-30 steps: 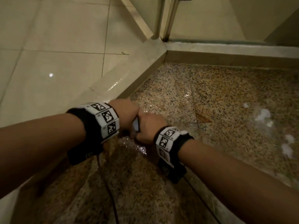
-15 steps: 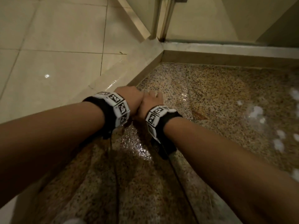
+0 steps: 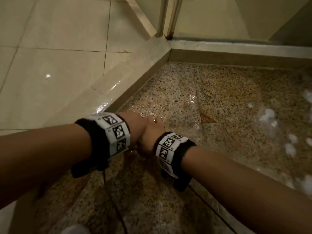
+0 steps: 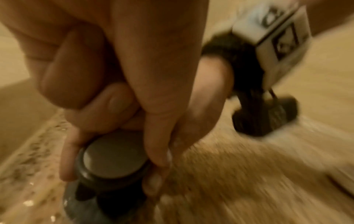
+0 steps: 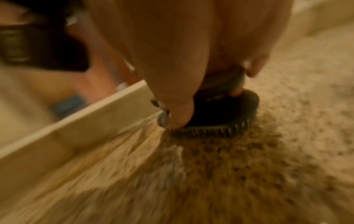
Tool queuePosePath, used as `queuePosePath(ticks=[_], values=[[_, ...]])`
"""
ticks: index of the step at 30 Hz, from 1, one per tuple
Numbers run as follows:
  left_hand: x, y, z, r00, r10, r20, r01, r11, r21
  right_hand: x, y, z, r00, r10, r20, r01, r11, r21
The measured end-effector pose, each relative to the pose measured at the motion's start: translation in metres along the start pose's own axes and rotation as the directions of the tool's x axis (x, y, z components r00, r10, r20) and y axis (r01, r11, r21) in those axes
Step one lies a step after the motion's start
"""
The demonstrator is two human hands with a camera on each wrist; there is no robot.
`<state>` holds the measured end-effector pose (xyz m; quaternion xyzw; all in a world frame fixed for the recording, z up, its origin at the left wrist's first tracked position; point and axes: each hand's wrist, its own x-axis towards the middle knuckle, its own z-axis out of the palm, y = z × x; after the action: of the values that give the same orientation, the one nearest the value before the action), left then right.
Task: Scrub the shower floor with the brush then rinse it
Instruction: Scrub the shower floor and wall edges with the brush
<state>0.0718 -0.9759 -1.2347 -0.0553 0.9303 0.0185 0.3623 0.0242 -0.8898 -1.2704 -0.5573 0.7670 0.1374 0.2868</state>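
Both hands meet low over the wet speckled shower floor [image 3: 219, 98], close to the left curb. My left hand [image 3: 135, 125] and right hand [image 3: 152, 130] together grip a dark brush, which they hide in the head view. In the left wrist view fingers curl round its round grey knob [image 4: 113, 160]. The right wrist view shows the dark brush [image 5: 226, 112] under my fingertips, its bristles [image 5: 210, 131] pressed on the floor beside the curb. Both wrist views are blurred by motion.
A pale raised curb [image 3: 118, 85] borders the shower floor on the left and meets the far curb [image 3: 236, 48] at a metal door frame [image 3: 168, 17]. Glossy beige tiles [image 3: 50, 65] lie outside. White foam patches [image 3: 268, 115] sit on the right. Thin cables [image 3: 109, 191] hang below my wrists.
The joined hands pushed the brush forward along the curb toward the corner, then drew it back toward me.
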Motion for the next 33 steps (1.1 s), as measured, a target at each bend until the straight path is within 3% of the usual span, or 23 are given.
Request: queuePosePath(ticks=[2,5,11,16,22,27,30,33], values=[[0.000,-0.004,-0.015,0.995,-0.045,-0.092,0.044,0.999,-0.006,0.013,0.002,-0.007,0.994,0.067,-0.081,-0.068,0.998,-0.007],[0.000,-0.002,-0.041,0.972,-0.092,-0.216,0.089,0.996,-0.023,0.032,0.010,-0.024,0.986,0.168,-0.019,-0.168,0.986,0.006],[-0.019,0.008,-0.019,0.993,-0.083,-0.080,0.080,0.996,-0.045,0.004,-0.007,-0.003,0.999,0.002,-0.040,-0.001,1.000,0.013],[-0.003,-0.014,-0.042,0.973,-0.146,-0.180,0.145,0.989,-0.018,0.032,0.000,-0.031,0.968,0.203,-0.147,-0.185,0.974,0.128],[0.004,-0.014,-0.033,0.989,-0.069,-0.132,0.087,0.987,0.138,0.030,0.002,-0.024,0.987,0.135,-0.090,-0.126,0.986,0.106],[0.023,-0.024,-0.063,0.980,-0.071,-0.186,0.098,0.985,0.140,0.044,0.022,-0.043,0.965,0.216,-0.151,-0.200,0.973,0.112],[0.034,-0.020,-0.063,0.983,0.008,-0.184,0.027,0.981,0.190,0.035,0.028,-0.039,0.980,0.168,-0.107,-0.155,0.981,0.121],[0.031,0.000,-0.044,0.991,0.076,-0.109,-0.052,0.977,0.205,0.008,0.033,-0.013,0.996,0.027,-0.087,-0.030,0.999,-0.027]])
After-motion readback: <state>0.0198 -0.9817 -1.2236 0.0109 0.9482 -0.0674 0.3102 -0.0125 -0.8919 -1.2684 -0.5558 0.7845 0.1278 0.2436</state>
